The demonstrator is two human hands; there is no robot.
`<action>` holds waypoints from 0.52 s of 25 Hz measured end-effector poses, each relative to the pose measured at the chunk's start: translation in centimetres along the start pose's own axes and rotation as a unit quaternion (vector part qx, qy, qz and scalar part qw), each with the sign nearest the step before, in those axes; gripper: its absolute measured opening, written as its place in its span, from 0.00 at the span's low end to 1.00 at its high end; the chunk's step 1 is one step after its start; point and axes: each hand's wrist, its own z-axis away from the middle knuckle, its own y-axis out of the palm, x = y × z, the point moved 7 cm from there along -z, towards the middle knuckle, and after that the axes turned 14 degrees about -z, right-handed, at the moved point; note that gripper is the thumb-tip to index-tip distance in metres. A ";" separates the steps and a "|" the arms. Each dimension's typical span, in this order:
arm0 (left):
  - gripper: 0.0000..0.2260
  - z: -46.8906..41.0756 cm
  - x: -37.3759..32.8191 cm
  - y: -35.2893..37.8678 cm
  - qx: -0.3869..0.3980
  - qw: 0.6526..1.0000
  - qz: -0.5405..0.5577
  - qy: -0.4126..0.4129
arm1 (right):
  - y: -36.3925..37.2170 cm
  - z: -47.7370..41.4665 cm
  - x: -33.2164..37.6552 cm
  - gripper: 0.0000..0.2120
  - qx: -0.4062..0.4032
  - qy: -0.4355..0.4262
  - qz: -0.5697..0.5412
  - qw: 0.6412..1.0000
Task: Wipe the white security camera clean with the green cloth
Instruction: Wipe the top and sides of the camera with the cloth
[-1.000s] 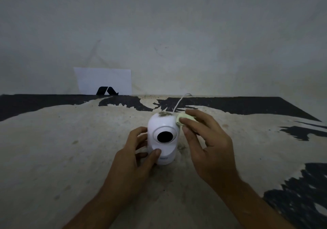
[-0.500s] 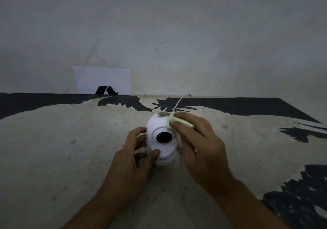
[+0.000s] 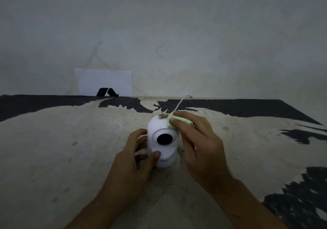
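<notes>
The white dome-shaped plastic security camera (image 3: pixel 161 140) was found standing upright on the worn, pale-and-black desk (image 3: pixel 70 149), long axis vertical, its dark lens directed toward the viewer. Open desk surface was noted on both sides. The base was gripped by the left hand (image 3: pixel 134 159), thumb pressed at the front. A folded pale green cloth (image 3: pixel 178 120) was pinched by the right hand (image 3: pixel 198 143) against the camera's upper right shoulder, beside a dark dirt patch (image 3: pixel 162 116). A thin white cable (image 3: pixel 180 104) was seen behind.

You have a worn, black-patched worktop (image 3: pixel 53 158), with a white card (image 3: pixel 104 81) propped against the wall (image 3: pixel 177 34) behind.
</notes>
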 end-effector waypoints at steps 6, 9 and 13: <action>0.26 0.1 -0.3 -0.1 0.000 1.000 0.009 0.003 | 0.0 0.7 -3.6 0.15 -0.017 0.105 -0.005 0.994; 0.26 0.1 -0.3 -0.1 0.003 1.000 0.009 -0.001 | -0.3 0.5 -3.1 0.15 -0.053 0.117 -0.018 0.992; 0.26 0.1 -0.1 0.0 0.008 1.000 0.005 -0.008 | 0.0 -0.3 -1.5 0.14 -0.014 0.069 -0.027 0.997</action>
